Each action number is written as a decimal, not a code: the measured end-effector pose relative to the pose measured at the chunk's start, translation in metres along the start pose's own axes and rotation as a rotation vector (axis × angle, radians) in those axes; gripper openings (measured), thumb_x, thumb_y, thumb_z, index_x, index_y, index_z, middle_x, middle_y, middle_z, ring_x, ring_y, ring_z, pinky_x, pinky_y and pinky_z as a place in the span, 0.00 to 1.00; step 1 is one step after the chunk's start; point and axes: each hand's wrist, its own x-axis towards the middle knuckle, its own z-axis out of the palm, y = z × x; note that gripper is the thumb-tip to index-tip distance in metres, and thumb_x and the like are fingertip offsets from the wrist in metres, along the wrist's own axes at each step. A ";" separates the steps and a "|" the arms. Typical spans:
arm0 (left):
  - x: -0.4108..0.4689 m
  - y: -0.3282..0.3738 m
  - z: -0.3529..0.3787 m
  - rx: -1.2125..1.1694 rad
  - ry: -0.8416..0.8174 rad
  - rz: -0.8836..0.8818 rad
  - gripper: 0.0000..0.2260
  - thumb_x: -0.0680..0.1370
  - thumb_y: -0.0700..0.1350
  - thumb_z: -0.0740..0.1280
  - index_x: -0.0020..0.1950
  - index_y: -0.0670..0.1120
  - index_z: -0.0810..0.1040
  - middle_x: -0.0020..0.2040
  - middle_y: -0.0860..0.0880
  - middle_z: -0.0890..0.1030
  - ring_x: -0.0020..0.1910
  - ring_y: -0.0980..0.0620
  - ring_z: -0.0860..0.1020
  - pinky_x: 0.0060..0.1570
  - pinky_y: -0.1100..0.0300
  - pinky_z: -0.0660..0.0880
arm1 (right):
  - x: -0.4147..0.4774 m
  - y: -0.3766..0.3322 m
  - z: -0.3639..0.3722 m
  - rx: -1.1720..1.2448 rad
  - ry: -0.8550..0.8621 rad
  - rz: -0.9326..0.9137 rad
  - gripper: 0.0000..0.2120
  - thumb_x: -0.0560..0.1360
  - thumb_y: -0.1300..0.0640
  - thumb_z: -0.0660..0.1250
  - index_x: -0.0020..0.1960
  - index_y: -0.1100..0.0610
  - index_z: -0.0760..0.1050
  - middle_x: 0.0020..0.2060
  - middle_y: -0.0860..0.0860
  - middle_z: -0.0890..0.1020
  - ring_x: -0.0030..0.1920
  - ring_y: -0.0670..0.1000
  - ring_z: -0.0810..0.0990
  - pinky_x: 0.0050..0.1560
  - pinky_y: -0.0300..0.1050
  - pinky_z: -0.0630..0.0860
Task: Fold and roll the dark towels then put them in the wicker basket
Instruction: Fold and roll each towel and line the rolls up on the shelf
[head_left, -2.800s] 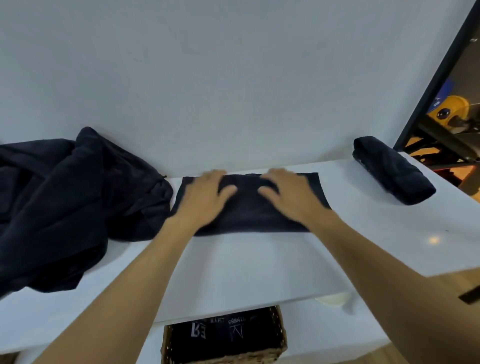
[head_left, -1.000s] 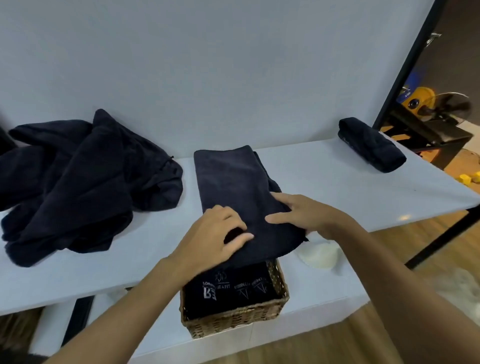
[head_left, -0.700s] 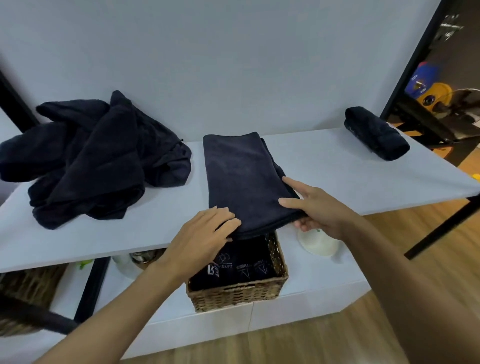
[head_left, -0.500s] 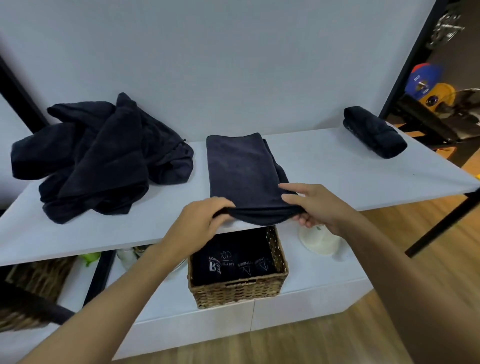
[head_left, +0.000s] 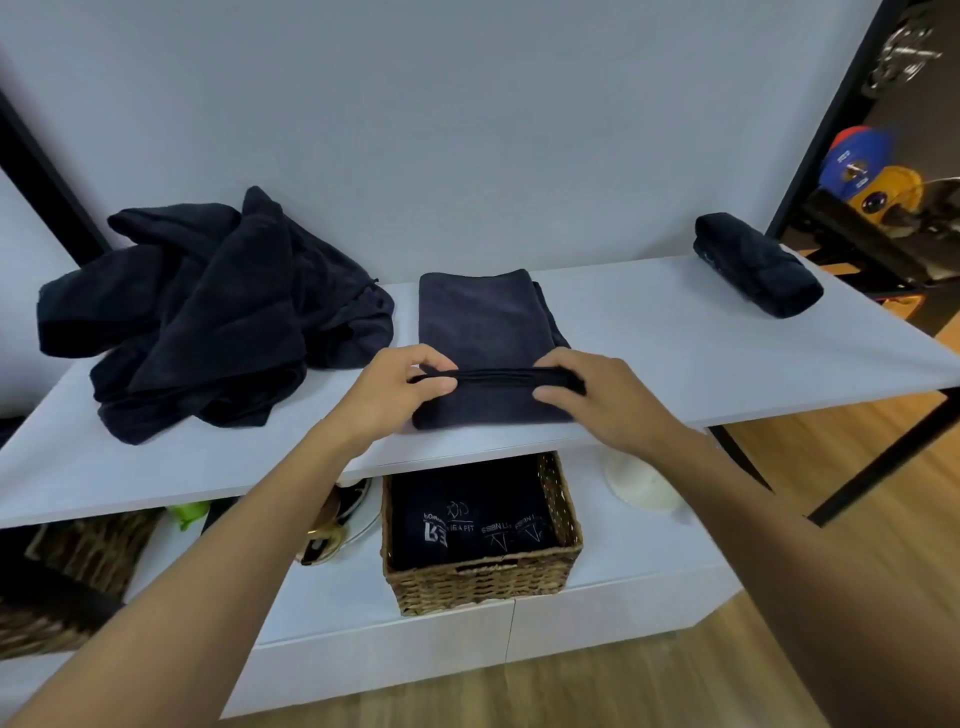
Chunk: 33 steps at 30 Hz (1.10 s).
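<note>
A folded dark towel (head_left: 480, 317) lies lengthwise on the white table (head_left: 649, 358), its near end turned up and over into a first short roll. My left hand (head_left: 400, 389) pinches the left end of that rolled edge. At the right end my right hand (head_left: 597, 397) grips it. The wicker basket (head_left: 483, 584) stands on the lower white shelf directly below, with several rolled dark towels inside. Against the wall at the table's left lies a heap of loose dark towels (head_left: 208, 312). One rolled dark towel (head_left: 756, 265) sits at the table's far right.
A white bowl-like object (head_left: 641, 488) rests on the lower shelf right of the basket. Left of it sit a plate and small items (head_left: 337, 514) and a second wicker basket (head_left: 78, 561). A black table leg (head_left: 883, 462) slants at right; weight plates (head_left: 862, 171) beyond.
The towel was turned lengthwise and drawn toward the table's front edge. Both hands lifted its near end and curled it back over the towel into a first roll. The view shifted down.
</note>
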 end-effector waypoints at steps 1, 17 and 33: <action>0.001 -0.001 -0.001 -0.011 -0.004 -0.026 0.05 0.77 0.41 0.71 0.52 0.48 0.82 0.53 0.54 0.80 0.56 0.55 0.76 0.53 0.64 0.69 | 0.003 0.003 -0.005 0.047 -0.039 0.018 0.08 0.79 0.54 0.67 0.57 0.52 0.78 0.49 0.47 0.82 0.49 0.47 0.80 0.49 0.40 0.71; -0.007 -0.017 0.003 0.655 0.068 0.379 0.12 0.76 0.56 0.69 0.51 0.50 0.84 0.52 0.54 0.75 0.48 0.56 0.73 0.50 0.62 0.70 | 0.002 0.021 0.009 -0.633 -0.032 -0.362 0.18 0.77 0.40 0.59 0.60 0.49 0.77 0.56 0.44 0.79 0.59 0.51 0.74 0.58 0.49 0.64; 0.030 -0.011 -0.006 0.297 -0.050 0.128 0.09 0.81 0.43 0.63 0.56 0.53 0.80 0.48 0.60 0.81 0.49 0.62 0.78 0.46 0.65 0.72 | 0.046 0.012 0.000 -0.106 -0.046 -0.010 0.04 0.80 0.54 0.64 0.55 0.50 0.75 0.50 0.46 0.78 0.49 0.47 0.77 0.52 0.43 0.72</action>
